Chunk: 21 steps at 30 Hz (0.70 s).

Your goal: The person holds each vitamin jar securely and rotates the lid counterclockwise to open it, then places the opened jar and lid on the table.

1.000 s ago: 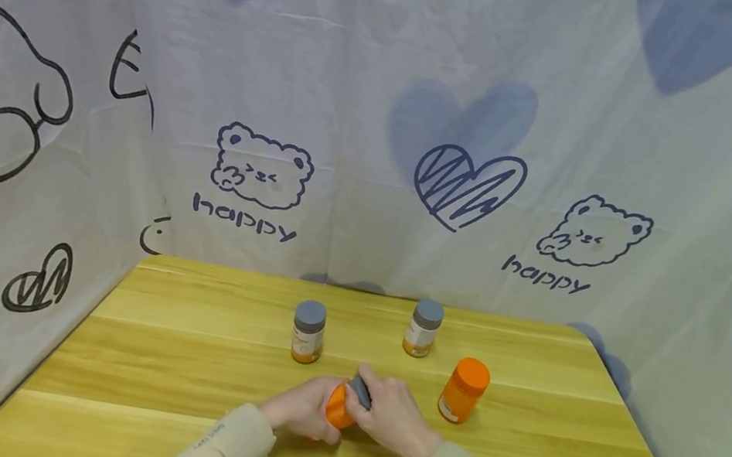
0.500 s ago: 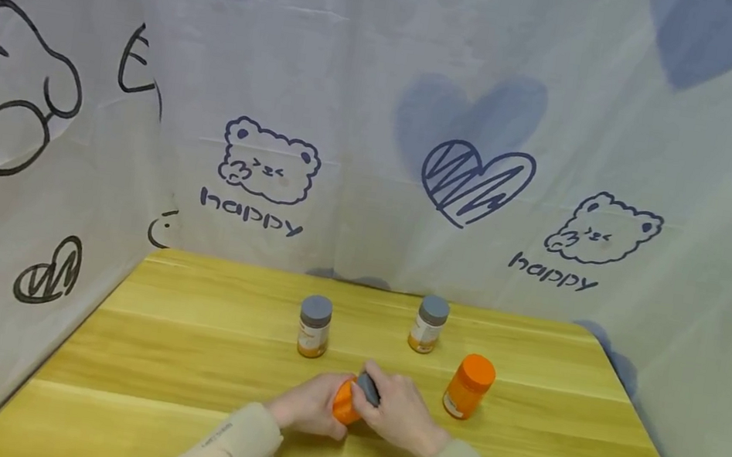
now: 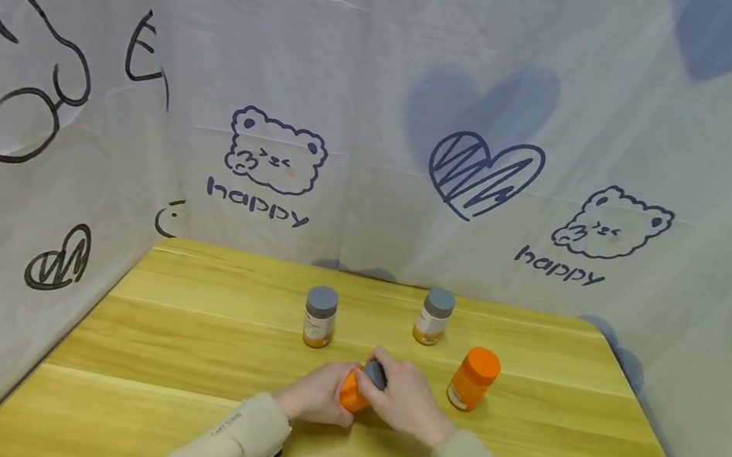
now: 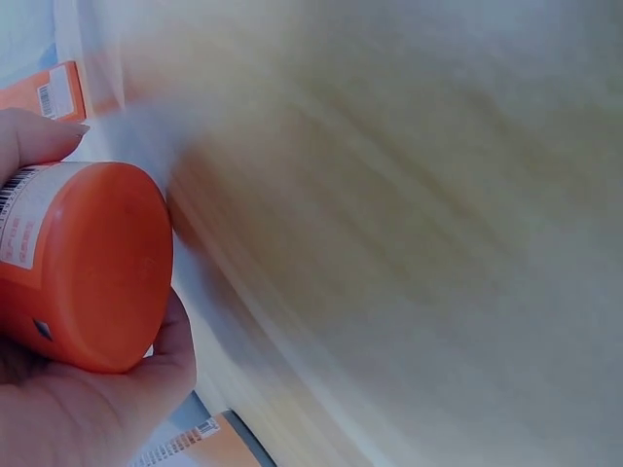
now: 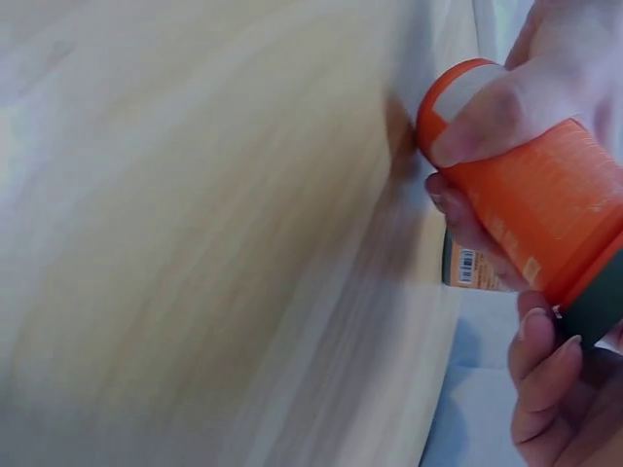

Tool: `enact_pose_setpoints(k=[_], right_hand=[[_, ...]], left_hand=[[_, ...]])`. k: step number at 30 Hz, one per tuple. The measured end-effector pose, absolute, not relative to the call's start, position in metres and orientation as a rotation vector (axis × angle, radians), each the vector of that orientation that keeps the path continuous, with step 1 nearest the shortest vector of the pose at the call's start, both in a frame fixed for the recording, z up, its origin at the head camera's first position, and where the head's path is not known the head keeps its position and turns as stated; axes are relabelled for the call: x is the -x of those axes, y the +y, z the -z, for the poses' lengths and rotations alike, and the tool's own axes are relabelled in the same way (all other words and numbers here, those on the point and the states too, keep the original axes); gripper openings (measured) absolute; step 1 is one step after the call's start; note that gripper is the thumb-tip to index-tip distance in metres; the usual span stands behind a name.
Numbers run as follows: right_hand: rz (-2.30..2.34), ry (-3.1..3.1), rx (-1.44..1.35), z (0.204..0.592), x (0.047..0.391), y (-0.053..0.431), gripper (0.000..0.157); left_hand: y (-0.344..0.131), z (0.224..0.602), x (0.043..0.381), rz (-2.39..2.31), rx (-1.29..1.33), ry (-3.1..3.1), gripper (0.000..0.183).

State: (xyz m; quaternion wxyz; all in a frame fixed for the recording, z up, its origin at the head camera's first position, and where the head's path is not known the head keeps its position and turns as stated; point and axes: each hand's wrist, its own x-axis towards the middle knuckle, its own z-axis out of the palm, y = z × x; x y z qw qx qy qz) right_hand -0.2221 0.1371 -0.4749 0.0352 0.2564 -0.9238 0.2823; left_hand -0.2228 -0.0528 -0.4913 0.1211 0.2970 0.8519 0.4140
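Both hands meet over the table around one orange jar [image 3: 351,393] with a grey cap [image 3: 376,374]. My left hand [image 3: 317,395] grips the jar's body, and in the left wrist view the orange base [image 4: 112,268] points outward between thumb and fingers. The fingers of my right hand [image 3: 410,402] are curled around the cap. In the right wrist view, the jar's labelled side [image 5: 545,195] is visible, with the right hand [image 5: 565,399] at the dark cap [image 5: 596,304]. The jar is tilted, cap to the right. Whether the cap is loose cannot be seen.
Behind the hands stand two grey-capped jars, one on the left [image 3: 320,317] and one further back [image 3: 434,317]. An orange-capped jar [image 3: 474,379] stands to the right. The wooden table [image 3: 183,328] ends at a patterned cloth wall [image 3: 369,205].
The head view has shifted slightly, so the table and jars appear higher and further right. Both hands keep their hold on the jar and its cap; the right fingers have moved only slightly.
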Motion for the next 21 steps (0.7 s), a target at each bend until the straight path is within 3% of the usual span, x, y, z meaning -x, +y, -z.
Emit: enact_pose_setpoints(k=[21], right_hand=[[-1.023, -2.992, -0.522, 0.452, 0.225, 0.138, 0.029]], left_hand=[[-0.045, 0.488, 0.220, -1.151, -0.768, 2.559, 0.058]])
